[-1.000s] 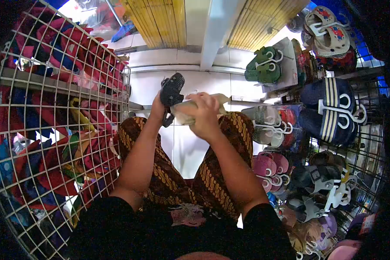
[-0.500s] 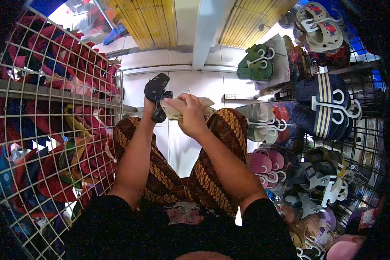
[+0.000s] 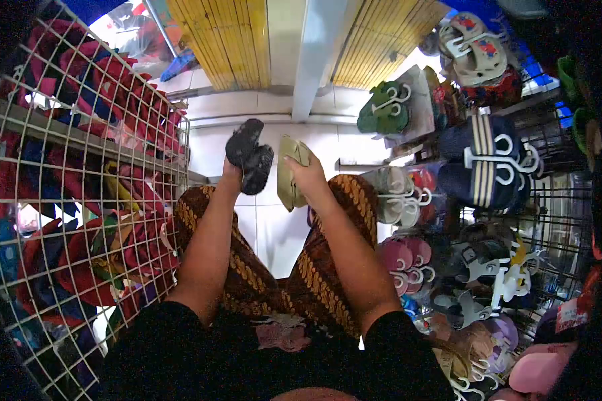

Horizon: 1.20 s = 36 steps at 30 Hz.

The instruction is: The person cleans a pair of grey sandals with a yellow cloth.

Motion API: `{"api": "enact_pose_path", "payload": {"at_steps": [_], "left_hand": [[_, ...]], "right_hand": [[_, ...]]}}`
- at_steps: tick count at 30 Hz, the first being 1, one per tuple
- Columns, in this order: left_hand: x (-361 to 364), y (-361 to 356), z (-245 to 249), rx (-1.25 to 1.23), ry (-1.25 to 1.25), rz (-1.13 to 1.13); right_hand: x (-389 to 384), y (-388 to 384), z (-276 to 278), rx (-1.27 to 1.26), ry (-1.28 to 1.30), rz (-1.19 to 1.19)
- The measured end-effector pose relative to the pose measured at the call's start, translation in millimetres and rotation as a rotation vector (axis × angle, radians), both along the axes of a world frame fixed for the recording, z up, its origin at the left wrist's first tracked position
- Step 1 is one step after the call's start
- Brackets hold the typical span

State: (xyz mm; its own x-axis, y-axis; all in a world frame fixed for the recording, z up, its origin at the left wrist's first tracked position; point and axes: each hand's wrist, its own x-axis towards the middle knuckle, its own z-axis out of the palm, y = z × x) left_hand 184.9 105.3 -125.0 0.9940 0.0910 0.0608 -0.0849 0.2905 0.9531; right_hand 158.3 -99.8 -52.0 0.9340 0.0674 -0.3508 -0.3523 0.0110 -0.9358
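Note:
Stretched out over the knees, my left hand [image 3: 231,175] holds a pair of black shoes [image 3: 249,157], which fan apart above and beside it. My right hand [image 3: 308,179] grips a beige-green pair of footwear [image 3: 289,172], with the thumb on the near face and the other fingers mostly hidden behind. A small gap separates the black pair from the beige-green one. White floor tiles [image 3: 266,230] show beneath, between the patterned trouser legs [image 3: 237,267].
A wire grid rack [image 3: 90,150] with red and blue items stands at the left. Along the right hang green clogs [image 3: 383,110], navy striped slippers [image 3: 481,160], pink slippers [image 3: 408,257] and other footwear on white hooks. Bamboo-like yellow panels [image 3: 217,40] are ahead.
My right hand has turned the beige-green pair upright and away from the black pair. The black shoes in my left hand have swung closer together. The view has shifted slightly.

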Motion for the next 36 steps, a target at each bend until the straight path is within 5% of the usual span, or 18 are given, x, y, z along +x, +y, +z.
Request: {"api": "enact_pose_path", "payload": {"at_steps": [3,5,10,13,14,16,20,23,24,27,29,30,36], "left_hand": [[-17.0,-21.8,26.4,0.077,0.239,-0.031],[-21.6,-17.4,35.6,-0.749,0.528,-0.170],[-32.5,-25.6,42.3,-0.907,0.420,-0.147],[-30.6,-3.2,4.6,-0.736,0.272,-0.429],[-36.6,-3.3,8.3,-0.546,0.153,-0.358],[-42.6,-7.7,20.8,-0.010,-0.159,-0.196],[-67.9,-23.5,43.1,0.303,-0.292,-0.263],[-85.6,-47.3,69.9,0.013,-0.098,-0.369],[-86.6,-54.1,71.4,0.135,-0.214,-0.373],[-100.0,-74.5,94.8,-0.015,-0.256,-0.379],[-99.2,-87.9,104.2,-0.625,0.035,-0.418],[-99.8,-92.5,102.5,-0.584,-0.018,-0.432],[-102.3,-96.0,91.2,-0.693,0.041,-0.496]], "right_hand": [[5.8,-7.9,-1.0,0.112,0.053,-0.054],[-0.1,-9.2,7.0,0.127,0.075,-0.037],[-15.9,-16.8,6.8,0.149,0.059,0.013],[-33.9,-46.5,6.2,0.525,0.158,-0.057],[-42.4,-58.4,11.3,0.575,0.134,-0.102],[-71.8,-74.7,63.7,0.328,-0.042,-0.092],[-144.4,-102.9,138.3,0.072,-0.115,0.073],[-197.6,-115.0,162.3,0.398,-0.107,0.019],[-214.2,-110.9,174.9,0.459,-0.052,-0.160],[-230.7,-147.3,162.1,0.563,0.117,-0.155],[-240.4,-158.3,157.4,0.438,0.197,-0.193],[-248.5,-162.6,155.2,0.433,0.218,-0.173],[-297.1,-142.4,157.0,0.912,0.081,0.480]]}}
